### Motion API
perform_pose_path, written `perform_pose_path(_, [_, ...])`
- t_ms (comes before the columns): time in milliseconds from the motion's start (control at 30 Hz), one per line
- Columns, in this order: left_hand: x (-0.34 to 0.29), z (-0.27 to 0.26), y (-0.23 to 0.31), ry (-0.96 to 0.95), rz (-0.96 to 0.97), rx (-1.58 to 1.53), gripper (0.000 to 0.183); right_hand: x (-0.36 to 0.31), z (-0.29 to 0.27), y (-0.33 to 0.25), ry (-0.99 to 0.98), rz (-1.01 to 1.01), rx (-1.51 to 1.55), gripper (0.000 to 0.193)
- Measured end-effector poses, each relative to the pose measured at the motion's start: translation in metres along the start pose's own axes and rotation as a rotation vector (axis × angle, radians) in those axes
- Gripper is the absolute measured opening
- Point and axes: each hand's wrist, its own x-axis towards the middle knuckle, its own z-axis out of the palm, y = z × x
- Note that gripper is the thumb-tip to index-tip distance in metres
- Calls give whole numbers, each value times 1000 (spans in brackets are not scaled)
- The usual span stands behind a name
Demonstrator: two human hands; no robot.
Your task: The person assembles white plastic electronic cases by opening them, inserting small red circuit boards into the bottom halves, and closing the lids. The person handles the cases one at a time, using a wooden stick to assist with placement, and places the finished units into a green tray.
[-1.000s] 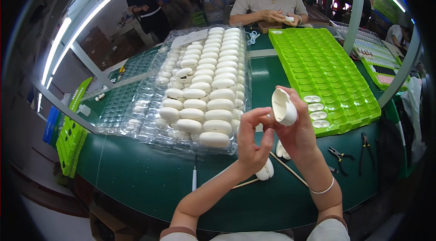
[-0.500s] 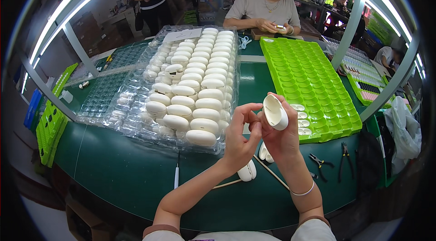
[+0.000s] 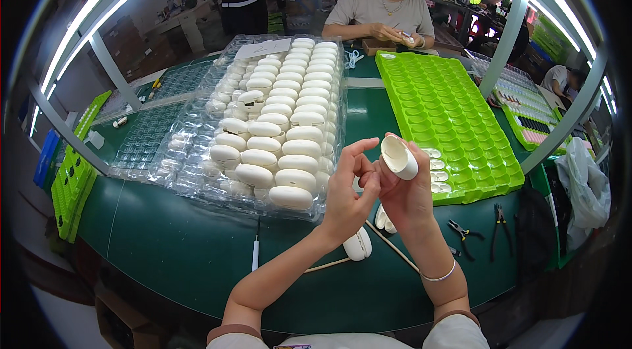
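Observation:
My right hand (image 3: 409,196) holds up a hollow white oval shell (image 3: 400,161), its open side facing me. Close beside it, my left hand (image 3: 350,192) has its thumb and lower fingers pressed together, with the index finger stretched toward the shell's rim. Whatever may be in that pinch is too small or hidden to make out. Under my wrists, a white oval case (image 3: 357,245) lies on the green table, next to an opened white shell piece (image 3: 384,219) partly behind my right forearm. Thin wooden sticks (image 3: 394,250) rest beside them.
Stacked clear plastic trays (image 3: 187,158) carry rows of white oval cases (image 3: 293,197). A lime-green tray (image 3: 454,125) holds several white shells in its near left corner. Two pliers (image 3: 466,236) lie right; a white pen-like tool (image 3: 255,254) lies left. A co-worker (image 3: 385,13) sits opposite.
My left index finger has lifted and straightened a little beside the shell. The shell stays in my right hand, almost unmoved. The standing person at the back has shifted right.

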Motion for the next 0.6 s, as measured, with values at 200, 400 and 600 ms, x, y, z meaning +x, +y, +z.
perform_pose_path(200, [-3, 17, -5, 19, -216, -295, 38, 6, -14, -22, -17, -222, 133, 26])
perform_pose_path(400, [-19, 34, -3, -129, -384, -473, 32, 17, -31, -62, 176, -745, -73, 32])
perform_pose_path(600, [-29, 44, -6, -226, -443, -482, 31, 18, -40, -63, 187, -713, -56, 34])
